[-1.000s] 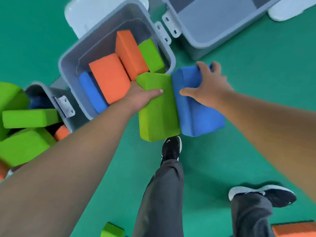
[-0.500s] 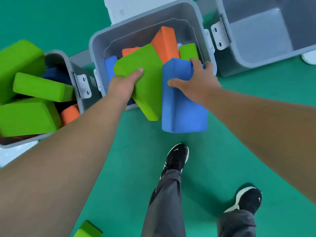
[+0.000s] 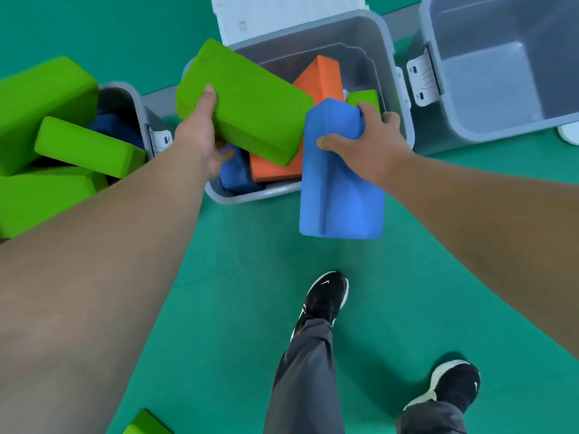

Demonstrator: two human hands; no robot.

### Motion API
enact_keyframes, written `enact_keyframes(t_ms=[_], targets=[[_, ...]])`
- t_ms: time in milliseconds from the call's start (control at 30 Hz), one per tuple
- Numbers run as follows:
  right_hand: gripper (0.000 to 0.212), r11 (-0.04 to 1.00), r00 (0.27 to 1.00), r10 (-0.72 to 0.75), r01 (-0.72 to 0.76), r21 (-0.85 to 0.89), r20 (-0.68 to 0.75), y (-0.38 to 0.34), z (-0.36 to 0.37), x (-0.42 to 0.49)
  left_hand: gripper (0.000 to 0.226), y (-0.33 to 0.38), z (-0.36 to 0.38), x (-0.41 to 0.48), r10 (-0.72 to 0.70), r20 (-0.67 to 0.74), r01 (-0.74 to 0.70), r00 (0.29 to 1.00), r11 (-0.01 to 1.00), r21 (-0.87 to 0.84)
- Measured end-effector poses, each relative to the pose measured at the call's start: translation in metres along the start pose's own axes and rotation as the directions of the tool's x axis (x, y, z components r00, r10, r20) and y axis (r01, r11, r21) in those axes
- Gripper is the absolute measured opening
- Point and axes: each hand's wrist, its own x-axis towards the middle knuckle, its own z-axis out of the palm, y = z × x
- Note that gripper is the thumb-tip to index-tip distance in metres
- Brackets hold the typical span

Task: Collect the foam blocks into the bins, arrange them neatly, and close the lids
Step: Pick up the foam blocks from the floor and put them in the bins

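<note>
At the upper centre of the frame, the left hand (image 3: 200, 142) gripped a green block (image 3: 247, 101), thumb on top and fingers underneath, holding it tilted over the middle bin (image 3: 393, 61). Orange blocks (image 3: 322, 78) lay inside that bin. Just to the right, the right hand (image 3: 369, 145) clasped the top end of a blue block (image 3: 338, 189), which hung upright across the bin's near rim. At the left edge, the left bin (image 3: 139, 101) was heaped with green blocks (image 3: 87, 147).

You can read no words or numbers; only a white swoosh logo (image 3: 326, 281) stands on both black shoes (image 3: 327, 300) below the blue block (image 3: 340, 195).
</note>
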Motion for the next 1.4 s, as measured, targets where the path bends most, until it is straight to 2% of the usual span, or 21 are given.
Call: enact_keyframes(t_ms=[67,167,267,300,400,467,500,600,700,767,833,967,1100,1167,1233,1333,1400], targets=[[0.116,1.000,1.000,0.020,-0.020,0.002,-0.020,-0.004,0.000,0.004,0.074,-0.010,0.000,-0.001,-0.097,-0.046,0.105,0.994,0.968,0.229],[0.115,0.999,0.998,0.046,-0.045,0.016,-0.032,-0.006,-0.001,0.008,0.048,-0.029,0.004,-0.006,-0.141,-0.081,0.163,0.987,0.854,0.494],[0.113,0.996,0.995,0.073,-0.069,0.054,-0.072,-0.005,0.001,0.012,0.024,-0.048,0.003,-0.002,-0.072,-0.047,0.085,0.996,0.752,0.654],[0.112,0.994,0.993,0.084,-0.078,0.075,-0.089,-0.005,0.001,0.012,0.022,-0.053,0.003,0.002,-0.049,-0.037,0.061,0.998,0.729,0.682],[0.107,0.987,0.982,0.114,-0.094,0.129,-0.152,-0.005,-0.002,0.016,0.024,-0.061,0.008,0.001,0.045,0.007,-0.033,0.999,0.613,0.789],[0.099,0.986,0.972,0.126,-0.102,0.131,-0.197,-0.007,-0.006,0.021,0.026,-0.061,0.013,-0.002,0.153,0.059,-0.124,0.986,0.457,0.881],[0.096,0.987,0.967,0.128,-0.102,0.126,-0.218,-0.009,-0.008,0.025,0.036,-0.061,0.017,-0.002,0.207,0.095,-0.171,0.974,0.389,0.905],[0.105,0.991,0.941,0.120,-0.096,0.091,-0.316,-0.020,-0.018,0.041,0.057,-0.057,0.029,0.001,0.289,0.245,-0.315,0.926,0.226,0.922],[0.104,0.998,0.906,0.064,-0.056,0.031,-0.419,-0.031,-0.026,0.063,0.067,-0.057,0.040,0.008,0.145,0.351,-0.362,0.925,0.052,0.931],[0.085,0.997,0.928,0.033,-0.057,-0.055,-0.370,-0.034,-0.025,0.075,0.069,-0.058,0.045,0.009,0.062,0.358,-0.351,0.932,-0.100,0.931],[0.066,0.964,0.973,0.070,-0.122,-0.236,-0.218,-0.032,-0.016,0.079,0.069,-0.059,0.049,0.008,0.046,0.358,-0.341,0.932,-0.218,0.915],[0.055,0.902,0.994,0.105,-0.097,-0.420,-0.004,-0.014,0.015,0.068,0.079,-0.061,0.056,0.003,-0.012,0.332,-0.316,0.943,-0.338,0.887],[0.072,0.841,0.998,0.014,0.019,-0.541,0.056,0.010,0.037,0.052,0.093,-0.067,0.062,0.003,-0.079,0.275,-0.284,0.958,-0.400,0.872],[0.077,0.846,0.998,-0.026,0.054,-0.531,0.061,0.019,0.038,0.046,0.095,-0.068,0.066,0.002,-0.100,0.250,-0.267,0.963,-0.455,0.849],[0.073,0.859,0.995,-0.075,0.097,-0.502,0.063,0.028,0.033,0.043,0.097,-0.071,0.072,0.001,-0.122,0.200,-0.234,0.972,-0.534,0.812],[0.059,0.906,0.993,-0.096,0.115,-0.408,0.067,0.040,0.023,0.033,0.116,-0.076,0.089,-0.002,-0.169,0.038,-0.140,0.985,-0.646,0.751],[0.046,0.951,0.996,-0.086,0.082,-0.298,0.000,0.056,0.019,0.021,0.110,-0.083,0.107,0.004,-0.142,-0.050,-0.059,0.989,-0.672,0.738]])
